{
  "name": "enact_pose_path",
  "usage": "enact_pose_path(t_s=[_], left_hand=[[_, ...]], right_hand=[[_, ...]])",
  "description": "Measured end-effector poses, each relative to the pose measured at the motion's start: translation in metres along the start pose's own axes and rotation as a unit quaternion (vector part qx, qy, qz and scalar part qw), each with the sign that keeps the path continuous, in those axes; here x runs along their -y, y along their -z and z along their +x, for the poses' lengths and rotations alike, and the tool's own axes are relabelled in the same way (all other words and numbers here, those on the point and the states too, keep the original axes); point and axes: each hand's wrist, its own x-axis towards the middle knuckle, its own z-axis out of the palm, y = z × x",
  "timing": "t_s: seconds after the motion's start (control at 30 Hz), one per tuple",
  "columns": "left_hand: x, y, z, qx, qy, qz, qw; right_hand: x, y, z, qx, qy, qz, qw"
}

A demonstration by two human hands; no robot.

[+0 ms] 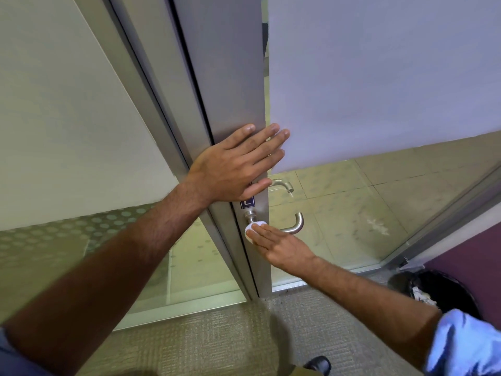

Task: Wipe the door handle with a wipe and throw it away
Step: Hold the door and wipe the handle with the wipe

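Observation:
A brushed-metal lever door handle (296, 225) sticks out from the metal edge strip of a glass door. My right hand (282, 244) lies over the handle's inner part near its round base, fingers pressing a small white wipe (251, 232) onto it. Only the bent outer end of the handle shows past my fingers. My left hand (238, 165) rests flat on the door's metal stile above the handle, fingers spread, holding nothing. A second lever handle (283, 184) on the door's far side shows through the glass.
A black bin (436, 290) lined with a dark bag and holding crumpled white paper stands on the floor at the lower right, by a purple wall. The door frame (151, 104) and a frosted glass panel lie to the left. Carpet covers the floor below; a dark shoe (320, 364) shows.

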Motion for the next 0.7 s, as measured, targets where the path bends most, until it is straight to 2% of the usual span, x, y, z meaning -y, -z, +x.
enact_pose_path(t_s=[0.13, 0.37, 0.5, 0.57, 0.63, 0.7], left_hand=[[0.0, 0.001, 0.001, 0.007, 0.003, -0.004, 1.0], [0.0, 0.0, 0.0, 0.018, -0.004, 0.005, 1.0], [0.0, -0.002, 0.0, 0.008, -0.009, 0.021, 1.0], [-0.001, -0.004, 0.0, -0.018, -0.003, 0.025, 1.0], [-0.001, -0.005, 0.0, -0.037, 0.0, 0.025, 0.999], [0.0, -0.005, 0.001, -0.043, 0.002, 0.024, 0.999]], right_hand=[[-0.03, -0.002, -0.031, 0.034, 0.052, -0.008, 0.998], [-0.071, -0.005, -0.077, -0.048, 0.05, 0.002, 0.998], [-0.081, -0.009, -0.076, -0.063, -0.02, -0.01, 0.998], [-0.087, -0.006, -0.072, -0.082, -0.052, 0.02, 0.995], [-0.091, -0.001, -0.066, -0.054, -0.068, 0.065, 0.994], [-0.094, 0.007, -0.06, 0.008, -0.115, 0.123, 0.986]])
